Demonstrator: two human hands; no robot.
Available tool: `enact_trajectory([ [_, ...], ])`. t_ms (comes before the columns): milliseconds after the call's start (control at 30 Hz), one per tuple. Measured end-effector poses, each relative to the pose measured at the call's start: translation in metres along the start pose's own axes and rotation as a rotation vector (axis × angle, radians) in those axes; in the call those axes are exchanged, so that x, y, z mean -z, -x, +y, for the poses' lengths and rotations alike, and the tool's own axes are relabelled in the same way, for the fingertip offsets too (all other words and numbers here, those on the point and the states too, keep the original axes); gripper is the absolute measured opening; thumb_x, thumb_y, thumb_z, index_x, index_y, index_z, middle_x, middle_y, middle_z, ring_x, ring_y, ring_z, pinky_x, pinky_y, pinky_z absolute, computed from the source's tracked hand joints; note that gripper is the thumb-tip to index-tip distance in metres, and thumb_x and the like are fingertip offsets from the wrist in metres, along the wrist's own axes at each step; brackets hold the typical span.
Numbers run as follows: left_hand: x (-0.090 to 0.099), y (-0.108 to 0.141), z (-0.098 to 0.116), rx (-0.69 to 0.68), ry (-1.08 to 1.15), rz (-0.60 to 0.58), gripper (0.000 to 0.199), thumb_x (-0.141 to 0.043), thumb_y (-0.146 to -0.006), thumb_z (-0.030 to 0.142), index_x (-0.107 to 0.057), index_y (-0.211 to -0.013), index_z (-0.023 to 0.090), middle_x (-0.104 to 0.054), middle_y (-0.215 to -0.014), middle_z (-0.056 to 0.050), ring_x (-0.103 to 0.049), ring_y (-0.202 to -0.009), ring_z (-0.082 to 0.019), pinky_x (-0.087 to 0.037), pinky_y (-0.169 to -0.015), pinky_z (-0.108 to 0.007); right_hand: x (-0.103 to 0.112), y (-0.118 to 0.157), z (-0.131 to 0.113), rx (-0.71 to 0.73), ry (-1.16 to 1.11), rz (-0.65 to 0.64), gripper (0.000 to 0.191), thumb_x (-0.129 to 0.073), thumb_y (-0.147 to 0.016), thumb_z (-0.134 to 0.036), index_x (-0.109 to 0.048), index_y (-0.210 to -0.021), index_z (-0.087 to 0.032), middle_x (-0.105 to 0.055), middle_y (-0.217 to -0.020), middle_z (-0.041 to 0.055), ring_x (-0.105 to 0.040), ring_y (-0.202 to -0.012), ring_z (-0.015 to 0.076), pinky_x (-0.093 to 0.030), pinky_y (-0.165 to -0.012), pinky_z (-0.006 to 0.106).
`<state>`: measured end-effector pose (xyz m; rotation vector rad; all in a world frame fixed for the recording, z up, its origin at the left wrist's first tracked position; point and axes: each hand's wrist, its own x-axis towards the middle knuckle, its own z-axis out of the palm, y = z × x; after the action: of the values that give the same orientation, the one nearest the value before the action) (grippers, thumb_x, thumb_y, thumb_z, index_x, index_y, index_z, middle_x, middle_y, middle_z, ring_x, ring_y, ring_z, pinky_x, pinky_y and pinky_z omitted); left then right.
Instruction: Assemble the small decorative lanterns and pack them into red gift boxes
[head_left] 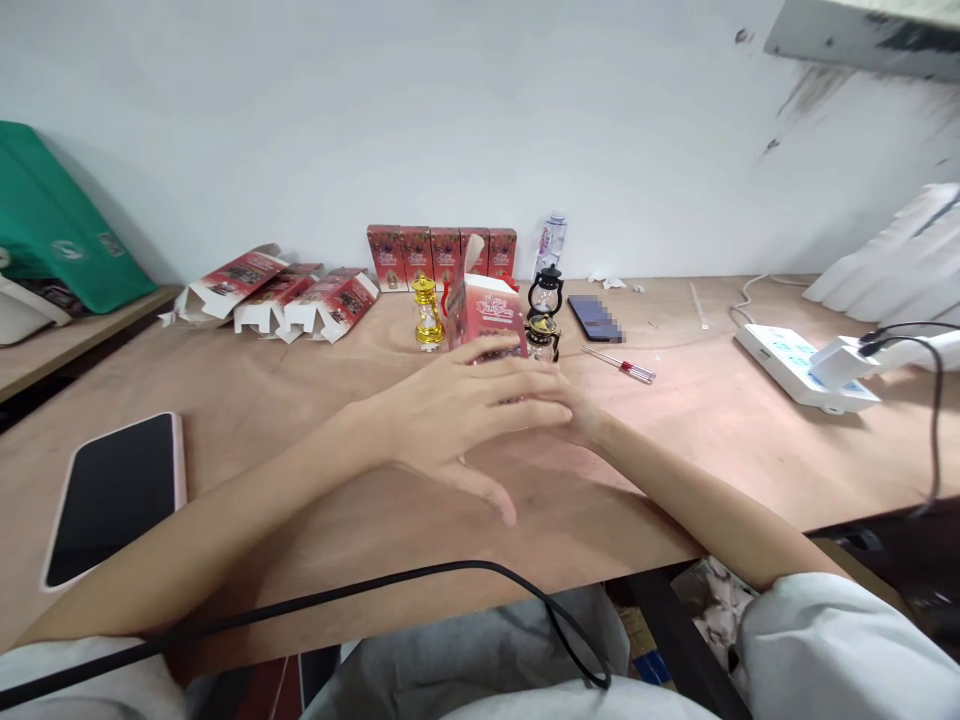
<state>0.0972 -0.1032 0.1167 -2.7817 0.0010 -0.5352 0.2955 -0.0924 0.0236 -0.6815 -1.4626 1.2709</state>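
Note:
An open red Christmas box [491, 310] stands upright at the middle of the table, its top flap raised. In front of it my left hand [457, 408] is stretched out with its fingers apart, covering the box's lower part and much of my right hand [581, 412]. The fingers of my right hand are hidden behind the left ones. A gold lantern [428, 318] stands left of the box. To its right are a black lantern [546, 292] and another dark lantern [541, 338] in front. Something red shows behind the box.
Several closed red boxes [401, 258] line the wall beside a bottle [551, 245]. Opened boxes [334, 302] lie at the left. Phones lie left [116, 495] and right [596, 318], near a screwdriver [621, 365]. A power strip [799, 368] sits at the right; a black cable [420, 572] crosses the foreground.

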Motion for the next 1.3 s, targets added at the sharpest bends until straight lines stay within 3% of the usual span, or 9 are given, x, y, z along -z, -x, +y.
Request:
enact_trajectory([
  [200,0.003,0.006,-0.014,0.635,-0.187,0.259,0.050,-0.057,-0.086,0.051,-0.048,-0.125,0.020,-0.035,-0.149,-0.017,-0.034,-0.137,-0.038,-0.035,-0.105,-0.059,-0.021,0.008,0.002,0.059,0.198,0.099,0.085,-0.082,-0.066,-0.035,-0.035,-0.137,-0.033,-0.055,-0.130,0.0066,-0.057,-0.115,0.0213,-0.047,-0.103,0.044],
  [300,-0.007,0.011,-0.018,0.753,-0.203,0.318,0.050,-0.061,-0.084,0.049,-0.047,-0.124,0.023,-0.023,-0.153,-0.016,-0.034,-0.136,-0.041,-0.042,-0.098,-0.058,-0.028,0.011,0.006,0.119,0.349,0.193,0.086,-0.079,-0.070,-0.037,-0.031,-0.141,-0.029,-0.048,-0.139,0.0107,-0.053,-0.122,0.0240,-0.044,-0.106,0.047],
  [467,-0.017,0.012,-0.018,0.918,-0.193,0.301,0.052,-0.066,-0.078,0.054,-0.051,-0.115,0.020,-0.020,-0.153,-0.018,-0.031,-0.135,-0.042,-0.041,-0.100,-0.058,-0.026,0.009,0.021,0.141,0.464,0.255,0.090,-0.080,-0.069,-0.038,-0.029,-0.142,-0.025,-0.048,-0.138,0.0136,-0.052,-0.124,0.0269,-0.044,-0.106,0.049],
  [600,-0.018,0.007,-0.017,1.091,0.043,0.119,0.054,-0.065,-0.075,0.058,-0.052,-0.108,0.017,-0.047,-0.132,-0.019,-0.050,-0.120,-0.038,-0.049,-0.088,-0.047,-0.023,0.010,0.029,0.145,0.622,0.236,0.084,-0.077,-0.070,-0.046,-0.034,-0.139,-0.023,-0.051,-0.132,0.0135,-0.051,-0.123,0.0290,-0.044,-0.104,0.050],
  [700,-0.015,0.005,-0.020,1.102,0.268,0.022,0.048,-0.065,-0.075,0.050,-0.051,-0.110,0.020,-0.063,-0.096,-0.008,-0.062,-0.099,-0.029,-0.051,-0.079,-0.038,-0.022,0.013,0.024,0.220,0.814,0.235,0.062,-0.066,-0.081,-0.049,-0.043,-0.132,-0.023,-0.055,-0.125,0.0127,-0.051,-0.119,0.0295,-0.042,-0.103,0.052],
  [800,-0.010,0.007,-0.026,1.034,0.378,0.024,0.051,-0.068,-0.073,0.044,-0.050,-0.115,0.024,-0.060,-0.077,0.000,-0.064,-0.084,-0.024,-0.051,-0.073,-0.034,-0.015,0.011,0.015,0.365,0.955,0.401,0.046,-0.055,-0.088,-0.045,-0.046,-0.127,-0.023,-0.052,-0.126,0.0127,-0.047,-0.124,0.0281,-0.038,-0.106,0.052],
  [967,-0.007,0.012,-0.033,1.020,0.444,0.049,0.056,-0.076,-0.064,0.040,-0.048,-0.110,0.023,-0.055,-0.074,0.002,-0.064,-0.078,-0.021,-0.049,-0.067,-0.032,0.018,-0.006,0.016,0.320,1.011,0.711,0.064,-0.063,-0.082,-0.047,-0.039,-0.134,-0.021,-0.042,-0.137,0.0165,-0.037,-0.134,0.0302,-0.031,-0.110,0.054],
  [1100,-0.008,0.011,-0.033,1.035,0.469,0.060,0.064,-0.081,-0.057,0.044,-0.040,-0.102,0.022,-0.054,-0.074,0.004,-0.063,-0.075,-0.021,-0.048,-0.063,-0.031,0.042,-0.018,0.025,0.126,0.866,0.581,0.082,-0.074,-0.070,-0.045,-0.036,-0.136,-0.016,-0.049,-0.137,0.0180,-0.047,-0.128,0.0307,-0.038,-0.106,0.049],
  [1300,-0.009,0.009,-0.033,1.028,0.385,0.094,0.075,-0.084,-0.045,0.053,-0.032,-0.090,0.023,-0.052,-0.078,0.002,-0.061,-0.077,-0.023,-0.046,-0.064,-0.032,0.045,-0.024,0.023,0.060,0.774,0.474,0.055,-0.075,-0.066,-0.040,-0.056,-0.112,-0.019,-0.067,-0.110,0.0105,-0.063,-0.102,0.0279,-0.048,-0.092,0.046],
])
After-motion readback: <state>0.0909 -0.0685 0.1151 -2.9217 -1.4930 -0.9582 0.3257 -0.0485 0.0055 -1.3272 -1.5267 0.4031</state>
